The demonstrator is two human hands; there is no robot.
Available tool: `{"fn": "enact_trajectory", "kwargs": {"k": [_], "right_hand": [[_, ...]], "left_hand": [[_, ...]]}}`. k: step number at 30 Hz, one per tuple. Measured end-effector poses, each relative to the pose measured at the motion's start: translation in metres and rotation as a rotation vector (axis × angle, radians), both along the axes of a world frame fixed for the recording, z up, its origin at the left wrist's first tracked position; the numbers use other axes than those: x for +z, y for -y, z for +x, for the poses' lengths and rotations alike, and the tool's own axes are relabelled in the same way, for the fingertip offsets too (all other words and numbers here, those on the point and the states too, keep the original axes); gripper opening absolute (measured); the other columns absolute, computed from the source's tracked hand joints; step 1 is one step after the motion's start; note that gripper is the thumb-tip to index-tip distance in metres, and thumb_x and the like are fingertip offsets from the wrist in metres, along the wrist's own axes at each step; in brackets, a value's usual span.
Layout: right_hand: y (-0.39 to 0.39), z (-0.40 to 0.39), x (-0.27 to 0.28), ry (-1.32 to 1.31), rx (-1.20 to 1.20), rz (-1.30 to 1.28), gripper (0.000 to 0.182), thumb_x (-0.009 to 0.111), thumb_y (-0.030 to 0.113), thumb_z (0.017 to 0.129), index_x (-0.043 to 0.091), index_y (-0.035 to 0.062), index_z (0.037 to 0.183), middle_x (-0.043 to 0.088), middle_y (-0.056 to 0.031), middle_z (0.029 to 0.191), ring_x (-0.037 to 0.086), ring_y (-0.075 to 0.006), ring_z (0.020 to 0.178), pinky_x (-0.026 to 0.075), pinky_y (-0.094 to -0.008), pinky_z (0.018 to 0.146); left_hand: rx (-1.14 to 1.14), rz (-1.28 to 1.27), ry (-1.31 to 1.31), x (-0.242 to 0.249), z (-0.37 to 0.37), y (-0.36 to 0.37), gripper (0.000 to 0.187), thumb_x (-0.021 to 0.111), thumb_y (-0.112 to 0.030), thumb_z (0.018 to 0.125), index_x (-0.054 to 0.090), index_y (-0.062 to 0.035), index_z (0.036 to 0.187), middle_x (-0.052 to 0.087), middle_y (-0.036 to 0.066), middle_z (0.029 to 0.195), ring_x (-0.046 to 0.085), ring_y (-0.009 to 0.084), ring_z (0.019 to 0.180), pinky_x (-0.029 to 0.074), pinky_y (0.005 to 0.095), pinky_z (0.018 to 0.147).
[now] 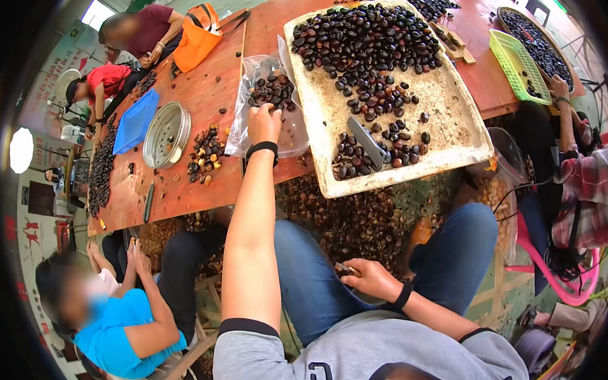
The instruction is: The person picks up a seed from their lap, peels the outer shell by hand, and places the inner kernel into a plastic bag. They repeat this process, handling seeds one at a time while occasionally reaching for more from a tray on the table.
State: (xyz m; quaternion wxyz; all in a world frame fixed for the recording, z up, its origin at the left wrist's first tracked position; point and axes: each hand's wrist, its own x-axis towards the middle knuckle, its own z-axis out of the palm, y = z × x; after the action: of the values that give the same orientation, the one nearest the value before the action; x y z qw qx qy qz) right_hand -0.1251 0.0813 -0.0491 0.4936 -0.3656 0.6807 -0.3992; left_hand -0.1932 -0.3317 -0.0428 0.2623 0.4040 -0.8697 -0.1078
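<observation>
My left hand (264,123) reaches to the clear plastic bag (237,124), its fingers bent at the dark nuts (272,92) in it; whether they grip one is hidden. Over my lap, my right hand (371,278) is closed around a small object (342,268), too small to make out. To the right of the bag, a white tray (454,144) bears a large heap of dark nuts (363,41) and a smaller group near its front edge. A grey blade-like tool (366,142) lies in the tray among the nuts.
On the red table (203,96) lie a blue basket (136,122), a metal sieve (167,135), an orange bag (197,41) and loose nuts. A green basket (520,67) is at the right. Co-workers sit left and right. Shells (346,221) cover the floor below.
</observation>
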Motion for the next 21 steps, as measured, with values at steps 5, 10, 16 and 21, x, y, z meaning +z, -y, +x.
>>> {"fn": "enact_trajectory", "kwargs": {"k": [5,10,16,21], "right_hand": [[0.002,0.000,0.002,0.115,-0.009,0.005,0.029,0.065,0.022,0.085,0.065,0.0034,0.107,0.066,-0.0171,0.089,0.064,-0.0304,0.079,0.050,-0.0378,0.073],[0.006,0.000,0.009,0.102,-0.220,-0.070,0.019,0.066,0.020,0.085,0.060,0.0016,0.084,0.060,-0.0117,0.068,0.054,-0.0184,0.058,0.044,-0.0348,0.057],[0.009,-0.023,0.029,-0.134,-0.392,-0.372,0.012,0.069,0.006,0.079,0.062,0.0018,0.087,0.059,-0.0080,0.076,0.055,-0.0163,0.066,0.045,-0.0310,0.061],[0.006,-0.035,0.071,-0.255,-0.335,-0.502,0.028,0.069,0.016,0.080,0.060,0.0012,0.103,0.059,-0.0142,0.084,0.061,-0.0315,0.074,0.048,-0.0369,0.067]], "left_hand": [[0.101,-0.070,0.153,-0.012,-0.015,-0.001,0.030,0.071,-0.030,0.078,0.069,-0.0105,0.101,0.060,0.015,0.105,0.057,0.0324,0.102,0.048,0.0403,0.084],[0.039,0.011,-0.107,-0.001,-0.016,-0.018,0.033,0.069,-0.022,0.080,0.061,-0.0056,0.107,0.065,0.013,0.103,0.063,0.0298,0.093,0.050,0.0396,0.080],[-0.341,0.558,-0.505,0.073,0.051,-0.132,0.028,0.064,-0.002,0.083,0.057,-0.0003,0.110,0.065,0.004,0.090,0.061,0.0095,0.076,0.050,0.0242,0.068],[-0.330,0.892,-0.525,0.099,0.116,-0.222,0.029,0.063,0.002,0.085,0.055,-0.0005,0.112,0.060,0.002,0.092,0.058,0.0059,0.077,0.047,0.0195,0.068]]}}
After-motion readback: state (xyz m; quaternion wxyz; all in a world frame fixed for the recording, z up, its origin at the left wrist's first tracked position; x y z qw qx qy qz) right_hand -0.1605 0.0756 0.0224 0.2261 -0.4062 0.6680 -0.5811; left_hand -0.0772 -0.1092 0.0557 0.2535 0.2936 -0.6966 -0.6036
